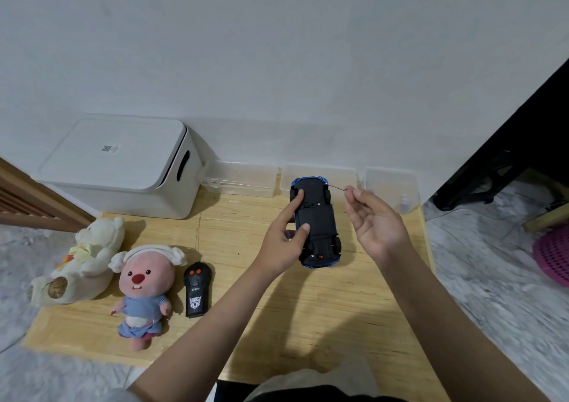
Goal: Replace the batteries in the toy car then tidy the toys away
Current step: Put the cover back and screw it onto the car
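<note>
The left hand (pixel 288 241) grips the toy car (pixel 317 223), which is turned belly-up so its black underside faces the camera; the thumb presses on the chassis near the middle and the forefinger lies along it toward the blue nose at 12 o'clock. The car is held above the wooden surface (pixel 277 309), just right of centre. The right hand (pixel 377 220), at 3 o'clock from the car, is half curled with palm up; thumb and forefinger pinch a thin dark wire (pixel 337 188) that runs to the car's front end.

Beyond the car, at 12 o'clock along the wall, stand three clear plastic boxes in a row: the left one (pixel 243 180), the middle one (pixel 345 175) behind the car's nose, and the right one (pixel 397 186), which holds a small pale object too blurred to name. What the other two hold I cannot tell. At 10 o'clock sits a white lidded storage bin (pixel 123 167), lid on.

At 8 o'clock on the surface lies a black remote control (pixel 197 290), beside it a pink plush doll (pixel 144 290) in blue clothing, then a cream teddy bear (pixel 80 260) on its back. At 3 o'clock, on the floor, is part of a pink basket (pixel 552 257).
</note>
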Demonstrator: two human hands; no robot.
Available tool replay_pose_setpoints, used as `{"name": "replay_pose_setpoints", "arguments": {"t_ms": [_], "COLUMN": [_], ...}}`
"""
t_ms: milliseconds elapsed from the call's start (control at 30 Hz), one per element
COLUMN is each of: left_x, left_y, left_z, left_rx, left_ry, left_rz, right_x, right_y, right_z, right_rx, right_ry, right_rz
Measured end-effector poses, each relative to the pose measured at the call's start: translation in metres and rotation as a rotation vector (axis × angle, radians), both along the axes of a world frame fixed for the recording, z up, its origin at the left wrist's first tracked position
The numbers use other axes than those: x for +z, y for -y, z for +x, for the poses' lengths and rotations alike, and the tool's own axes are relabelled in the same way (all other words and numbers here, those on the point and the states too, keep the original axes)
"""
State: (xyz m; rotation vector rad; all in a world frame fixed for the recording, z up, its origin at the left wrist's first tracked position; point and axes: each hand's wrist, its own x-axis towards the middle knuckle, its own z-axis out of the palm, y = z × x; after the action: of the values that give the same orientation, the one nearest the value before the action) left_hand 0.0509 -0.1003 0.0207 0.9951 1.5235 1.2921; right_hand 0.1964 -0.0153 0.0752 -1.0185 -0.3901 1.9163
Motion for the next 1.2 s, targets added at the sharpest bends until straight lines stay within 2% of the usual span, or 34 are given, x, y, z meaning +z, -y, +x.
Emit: {"name": "replay_pose_setpoints", "arguments": {"t_ms": [200, 300, 367, 467, 533, 700, 967, 1200], "left_x": [-0.003, -0.001, 0.000, 0.000, 0.002, 0.003, 0.003, 0.002], "left_y": [0.000, 0.001, 0.000, -0.001, -0.001, -0.002, -0.002, -0.002], "left_z": [0.001, 0.002, 0.002, 0.002, 0.002, 0.003, 0.001, 0.002], "left_rx": [-0.010, -0.006, -0.007, -0.010, -0.013, -0.025, -0.022, -0.023], "left_ry": [-0.007, -0.005, -0.004, -0.013, -0.019, -0.011, -0.013, -0.030], "left_rz": [-0.008, -0.006, -0.006, 0.014, 0.024, 0.040, 0.046, 0.041], "right_x": [-0.005, -0.006, -0.008, -0.012, -0.014, -0.017, -0.016, -0.019], "right_y": [-0.002, 0.000, 0.004, 0.010, 0.014, 0.019, 0.020, 0.018], "right_z": [0.001, 0.002, 0.001, -0.001, -0.003, -0.006, -0.009, -0.010], "right_rx": [-0.052, -0.038, -0.004, 0.030, 0.020, 0.021, -0.018, -0.017], "right_ry": [-0.108, -0.076, 0.047, 0.362, 0.452, 0.469, 0.433, 0.495], "right_rz": [-0.001, 0.048, 0.139, 0.342, 0.435, 0.541, 0.513, 0.538]}}
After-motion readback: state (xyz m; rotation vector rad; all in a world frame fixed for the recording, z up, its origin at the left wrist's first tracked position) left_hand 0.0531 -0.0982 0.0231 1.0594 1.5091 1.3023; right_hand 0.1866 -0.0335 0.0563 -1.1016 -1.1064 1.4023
